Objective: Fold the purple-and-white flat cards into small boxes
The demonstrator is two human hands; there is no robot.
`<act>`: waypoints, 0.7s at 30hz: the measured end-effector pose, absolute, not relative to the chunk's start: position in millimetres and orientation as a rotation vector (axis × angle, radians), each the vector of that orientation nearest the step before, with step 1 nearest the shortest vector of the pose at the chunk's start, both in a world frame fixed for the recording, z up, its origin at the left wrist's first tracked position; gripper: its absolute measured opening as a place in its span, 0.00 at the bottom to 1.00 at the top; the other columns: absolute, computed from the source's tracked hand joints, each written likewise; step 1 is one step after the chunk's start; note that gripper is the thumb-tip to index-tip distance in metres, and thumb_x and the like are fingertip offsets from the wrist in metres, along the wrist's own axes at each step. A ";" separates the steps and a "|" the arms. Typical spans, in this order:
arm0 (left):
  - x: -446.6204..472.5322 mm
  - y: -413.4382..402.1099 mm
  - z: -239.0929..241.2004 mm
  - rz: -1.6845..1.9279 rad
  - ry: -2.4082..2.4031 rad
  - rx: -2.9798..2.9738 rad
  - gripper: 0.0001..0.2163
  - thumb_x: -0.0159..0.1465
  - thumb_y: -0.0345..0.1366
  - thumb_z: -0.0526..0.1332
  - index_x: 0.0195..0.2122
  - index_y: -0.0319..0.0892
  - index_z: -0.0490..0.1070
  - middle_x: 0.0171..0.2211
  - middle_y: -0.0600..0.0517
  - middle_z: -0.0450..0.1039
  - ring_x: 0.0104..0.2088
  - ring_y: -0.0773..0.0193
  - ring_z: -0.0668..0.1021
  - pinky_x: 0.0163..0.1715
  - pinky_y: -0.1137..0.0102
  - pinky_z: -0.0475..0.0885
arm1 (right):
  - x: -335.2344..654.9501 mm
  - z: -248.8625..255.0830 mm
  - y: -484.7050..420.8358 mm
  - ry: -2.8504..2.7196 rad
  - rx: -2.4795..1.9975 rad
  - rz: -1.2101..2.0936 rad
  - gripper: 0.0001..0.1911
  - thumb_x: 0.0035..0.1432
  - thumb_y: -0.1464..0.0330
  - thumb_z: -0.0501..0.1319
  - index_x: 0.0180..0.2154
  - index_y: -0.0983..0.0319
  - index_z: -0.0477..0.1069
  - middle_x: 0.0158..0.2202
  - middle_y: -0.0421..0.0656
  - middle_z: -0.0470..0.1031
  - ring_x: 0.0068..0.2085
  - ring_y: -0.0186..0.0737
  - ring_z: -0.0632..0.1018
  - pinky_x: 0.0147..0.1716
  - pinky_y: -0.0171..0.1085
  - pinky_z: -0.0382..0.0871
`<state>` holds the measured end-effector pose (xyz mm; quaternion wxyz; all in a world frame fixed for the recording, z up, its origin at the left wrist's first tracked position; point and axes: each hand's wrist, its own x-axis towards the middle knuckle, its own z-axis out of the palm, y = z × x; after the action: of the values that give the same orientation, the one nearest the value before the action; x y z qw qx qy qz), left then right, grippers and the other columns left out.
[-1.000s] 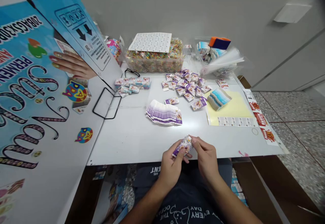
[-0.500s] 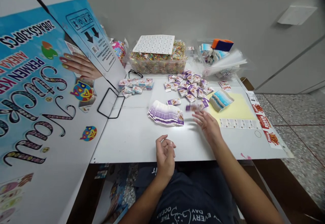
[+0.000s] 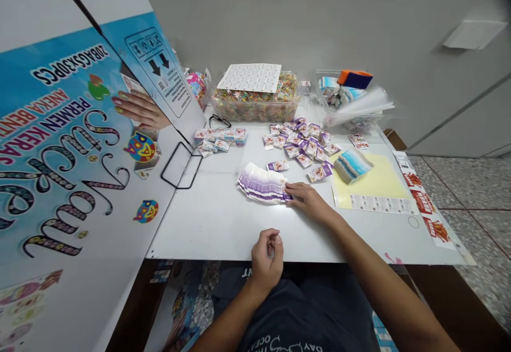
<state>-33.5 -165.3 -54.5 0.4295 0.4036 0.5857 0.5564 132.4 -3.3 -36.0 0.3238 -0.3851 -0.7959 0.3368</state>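
Observation:
A fanned row of flat purple-and-white cartons (image 3: 261, 184) lies on the white table. My right hand (image 3: 309, 201) is at the fan's right end, its fingers and thumb closed about the endmost carton. Near the table's front edge, my left hand (image 3: 267, 259) is loosely curled, with nothing visible in it. Behind the fan lies a heap of small purple-and-white boxes (image 3: 303, 141). One such box (image 3: 319, 172) rests at the heap's near right side, and another box (image 3: 278, 165) is just behind the fan.
A large printed carton (image 3: 91, 144) stands along the left side. Small blue-and-pink boxes (image 3: 225, 136) sit near a black wire frame (image 3: 181, 165). At the back are a tub of wrapped candy (image 3: 255, 109) and a clear bin (image 3: 331, 120). A banded blue stack (image 3: 353, 165) rests on yellow paper (image 3: 383, 179).
My right hand has moved left and nearer, from beside the heap to the fan's end. The small box blurred at its fingertips now lies by the heap. My left hand stays curled.

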 end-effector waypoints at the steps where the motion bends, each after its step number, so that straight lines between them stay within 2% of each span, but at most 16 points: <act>1: -34.0 -164.7 -53.7 1.382 1.458 1.005 0.12 0.61 0.45 0.66 0.39 0.42 0.75 0.26 0.52 0.72 0.26 0.65 0.70 0.28 0.71 0.63 | 134.6 -34.3 -1.8 -2.109 -0.989 0.861 0.13 0.57 0.64 0.69 0.46 0.53 0.81 0.51 0.46 0.81 0.54 0.54 0.79 0.55 0.55 0.71; 3: -35.2 -162.8 -51.2 1.360 1.446 1.005 0.12 0.62 0.46 0.66 0.38 0.43 0.75 0.25 0.53 0.71 0.25 0.65 0.69 0.27 0.71 0.63 | 138.8 -31.1 -2.3 -2.111 -0.978 0.783 0.11 0.62 0.65 0.64 0.45 0.52 0.82 0.48 0.44 0.83 0.51 0.51 0.81 0.52 0.53 0.74; 6: -37.7 -158.6 -45.7 1.295 1.391 0.992 0.15 0.63 0.50 0.64 0.38 0.42 0.75 0.25 0.53 0.71 0.26 0.65 0.70 0.27 0.72 0.63 | 140.4 -28.3 -18.3 -2.023 -1.028 0.596 0.14 0.67 0.68 0.57 0.49 0.53 0.80 0.50 0.45 0.82 0.51 0.52 0.80 0.52 0.57 0.72; 8: -40.2 -156.0 -42.3 1.234 1.315 1.006 0.18 0.64 0.52 0.62 0.39 0.41 0.76 0.27 0.51 0.73 0.27 0.64 0.71 0.29 0.71 0.65 | 137.4 -28.5 -41.4 -1.983 -1.030 0.497 0.15 0.67 0.70 0.57 0.50 0.55 0.79 0.52 0.47 0.81 0.52 0.53 0.79 0.52 0.59 0.71; 10: -43.3 -154.3 -39.8 1.211 1.233 1.007 0.22 0.66 0.54 0.58 0.41 0.39 0.78 0.30 0.48 0.75 0.29 0.63 0.72 0.33 0.70 0.68 | 132.2 -30.4 -72.1 -2.028 -0.949 0.451 0.15 0.63 0.72 0.61 0.49 0.55 0.79 0.51 0.46 0.81 0.50 0.52 0.80 0.49 0.56 0.73; 13: -47.6 -153.2 -36.7 1.241 1.072 0.816 0.27 0.68 0.58 0.53 0.43 0.38 0.77 0.36 0.46 0.77 0.33 0.62 0.74 0.40 0.68 0.70 | 124.3 -34.8 -120.0 -2.279 -0.663 0.313 0.21 0.62 0.75 0.61 0.55 0.56 0.73 0.53 0.48 0.80 0.51 0.52 0.80 0.47 0.54 0.74; 15: -50.0 -153.4 -34.0 1.195 0.953 0.644 0.25 0.66 0.58 0.56 0.43 0.38 0.77 0.35 0.46 0.76 0.33 0.63 0.75 0.39 0.68 0.71 | 121.3 -36.4 -144.3 -2.352 -0.600 0.280 0.24 0.62 0.77 0.60 0.58 0.57 0.70 0.54 0.49 0.80 0.51 0.50 0.80 0.48 0.53 0.74; 18: -53.4 -155.8 -30.0 1.101 0.837 0.507 0.24 0.59 0.56 0.67 0.42 0.37 0.75 0.30 0.50 0.74 0.30 0.65 0.74 0.34 0.71 0.69 | 121.3 -32.7 -162.6 -2.330 -0.624 0.313 0.26 0.61 0.76 0.61 0.60 0.57 0.68 0.51 0.49 0.81 0.47 0.50 0.80 0.48 0.54 0.73; 21: -55.6 -160.9 -29.4 1.024 0.736 0.556 0.31 0.47 0.59 0.73 0.41 0.37 0.75 0.30 0.50 0.74 0.28 0.65 0.74 0.32 0.71 0.69 | 124.4 -21.1 -165.8 -2.125 -0.749 0.411 0.26 0.58 0.75 0.62 0.59 0.57 0.67 0.51 0.51 0.80 0.47 0.54 0.78 0.46 0.57 0.71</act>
<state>-55.6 -160.9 -29.4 0.7720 0.2563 0.3396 0.4722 124.4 -165.8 -21.1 0.4127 -0.2980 -0.8450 0.1636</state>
